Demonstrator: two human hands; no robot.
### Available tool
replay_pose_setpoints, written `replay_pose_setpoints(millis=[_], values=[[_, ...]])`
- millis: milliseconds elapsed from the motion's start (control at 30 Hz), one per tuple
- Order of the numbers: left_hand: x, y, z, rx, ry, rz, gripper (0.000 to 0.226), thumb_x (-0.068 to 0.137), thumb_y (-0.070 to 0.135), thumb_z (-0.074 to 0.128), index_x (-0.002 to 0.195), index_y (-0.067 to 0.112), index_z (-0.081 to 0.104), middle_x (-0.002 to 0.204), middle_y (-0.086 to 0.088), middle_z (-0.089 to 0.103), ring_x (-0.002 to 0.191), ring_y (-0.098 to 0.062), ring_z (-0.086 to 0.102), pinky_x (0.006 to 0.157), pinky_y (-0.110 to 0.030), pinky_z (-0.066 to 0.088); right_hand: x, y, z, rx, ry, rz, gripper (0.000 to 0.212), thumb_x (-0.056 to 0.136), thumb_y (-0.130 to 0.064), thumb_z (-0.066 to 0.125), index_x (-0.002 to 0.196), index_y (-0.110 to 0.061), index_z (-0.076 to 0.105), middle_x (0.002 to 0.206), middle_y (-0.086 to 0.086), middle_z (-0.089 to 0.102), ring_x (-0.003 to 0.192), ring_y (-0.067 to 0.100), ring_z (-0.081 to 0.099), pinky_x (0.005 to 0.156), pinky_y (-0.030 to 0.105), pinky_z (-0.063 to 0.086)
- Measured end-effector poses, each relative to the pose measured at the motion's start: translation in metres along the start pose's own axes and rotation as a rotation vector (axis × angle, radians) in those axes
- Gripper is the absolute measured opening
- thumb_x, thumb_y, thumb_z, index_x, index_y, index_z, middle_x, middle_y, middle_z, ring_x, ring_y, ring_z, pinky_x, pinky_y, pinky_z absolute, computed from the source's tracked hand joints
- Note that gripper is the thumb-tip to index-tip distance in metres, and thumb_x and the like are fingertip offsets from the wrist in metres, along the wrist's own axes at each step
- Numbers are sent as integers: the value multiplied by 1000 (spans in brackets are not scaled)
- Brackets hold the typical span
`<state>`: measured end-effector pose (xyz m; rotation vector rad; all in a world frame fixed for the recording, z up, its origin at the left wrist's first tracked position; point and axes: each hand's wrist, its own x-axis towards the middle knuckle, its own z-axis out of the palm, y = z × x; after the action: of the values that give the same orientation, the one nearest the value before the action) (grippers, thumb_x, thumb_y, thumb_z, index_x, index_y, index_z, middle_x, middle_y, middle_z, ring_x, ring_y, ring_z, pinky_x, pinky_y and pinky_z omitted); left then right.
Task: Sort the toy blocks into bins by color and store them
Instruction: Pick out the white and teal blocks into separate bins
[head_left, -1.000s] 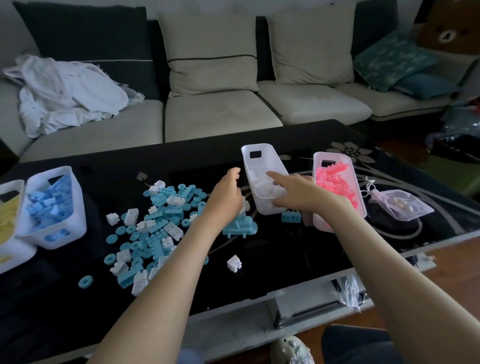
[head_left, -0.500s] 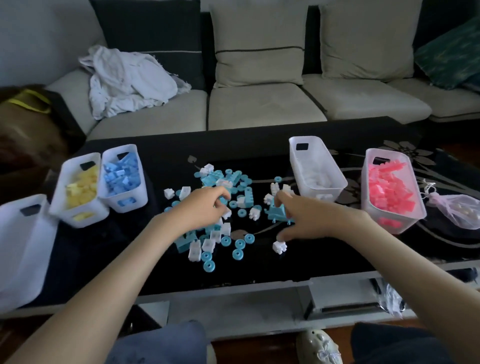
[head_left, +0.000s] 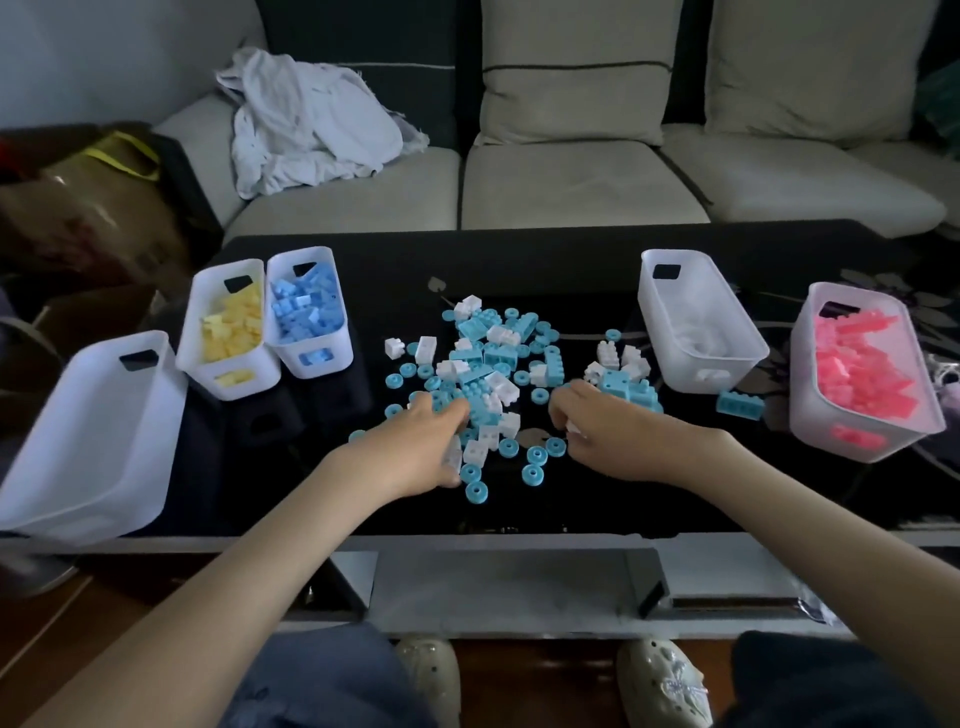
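Observation:
A pile of teal and white toy blocks and teal rings lies mid-table. My left hand is down on the pile's near left edge, fingers and thumb curled round a white block. My right hand is at the pile's near right edge, and its curled fingers pinch a small white block. On the left stand the empty white bin, the yellow bin and the blue bin. The bin of white blocks and the pink bin stand on the right.
A lone teal block lies between the white-block bin and the pink bin. The black glass table ends just before my knees. Behind it is a sofa with crumpled white cloth. A brown bag sits far left.
Both hands left the white-block bin and came down to the pile's near edge, where each closed on a white block. The view swung left, and the left bins came into sight.

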<state>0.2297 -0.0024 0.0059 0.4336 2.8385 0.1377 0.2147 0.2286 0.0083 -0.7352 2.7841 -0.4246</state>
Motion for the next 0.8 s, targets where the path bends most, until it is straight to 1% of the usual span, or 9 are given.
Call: replay_pose_setpoints(millis=[100, 167, 233, 300, 433, 567, 633, 733, 800], values=[[-1, -4, 5, 63, 134, 113, 30, 88, 32, 58, 114, 22, 46, 95, 1, 27, 80, -15, 44, 64, -29, 44, 12, -11, 6, 3, 141, -109, 28, 90, -10, 49, 112, -21, 37, 109, -4, 39, 72, 2, 45, 67, 20, 37], [-1, -5, 8, 86, 203, 160, 24, 89, 30, 56, 109, 18, 51, 94, 0, 27, 85, -17, 42, 66, -31, 46, 21, -15, 12, -124, 176, -215, 40, 91, -13, 52, 125, -20, 32, 120, -2, 38, 86, 0, 47, 79, 22, 41], [-1, -5, 11, 82, 236, 176, 22, 90, 29, 56, 107, 17, 51, 94, 1, 28, 83, -16, 40, 58, -25, 35, 31, -19, 17, -255, 155, -280, 53, 90, -5, 50, 134, -21, 27, 131, -1, 35, 111, 9, 42, 92, 29, 43], [-1, -5, 12, 81, 260, 182, 22, 91, 27, 55, 110, 17, 49, 94, 2, 30, 82, -15, 41, 57, -24, 32, 39, -22, 19, -282, 99, -286, 62, 87, 4, 47, 136, -27, 23, 131, -2, 37, 114, 15, 38, 88, 32, 46], [-1, -9, 11, 64, 289, 191, 27, 91, 19, 50, 118, 16, 50, 98, -2, 39, 92, -18, 44, 71, -32, 45, 51, -24, 22, -323, 41, -320, 54, 89, 2, 49, 130, -27, 29, 123, -3, 42, 108, 15, 42, 84, 31, 46], [0, -12, 13, 50, 263, 196, 32, 89, 17, 48, 122, 16, 48, 110, -3, 51, 105, -19, 46, 84, -31, 45, 57, -22, 22, -287, 39, -334, 38, 95, -15, 48, 128, -28, 33, 119, -4, 45, 109, 13, 46, 87, 34, 48], [1, -12, 14, 34, 258, 161, 32, 88, 19, 48, 119, 18, 47, 106, -2, 50, 93, -18, 47, 73, -29, 44, 58, -21, 21, -275, 39, -327, 35, 97, -17, 46, 127, -28, 34, 117, -4, 45, 107, 13, 47, 85, 33, 48], [4, -11, 16, 29, 265, 94, 26, 85, 23, 50, 110, 19, 43, 98, -1, 39, 73, -14, 41, 53, -23, 30, 59, -19, 17, -256, 30, -275, 30, 97, -17, 43, 123, -28, 33, 118, -4, 47, 98, 14, 52, 77, 30, 47], [6, -12, 16, 19, 272, 64, 22, 84, 25, 52, 101, 20, 39, 97, 0, 35, 65, -12, 38, 48, -21, 24, 60, -18, 14, -250, 34, -214, 35, 94, -15, 49, 122, -28, 32, 119, -4, 48, 86, 13, 55, 68, 30, 51]])
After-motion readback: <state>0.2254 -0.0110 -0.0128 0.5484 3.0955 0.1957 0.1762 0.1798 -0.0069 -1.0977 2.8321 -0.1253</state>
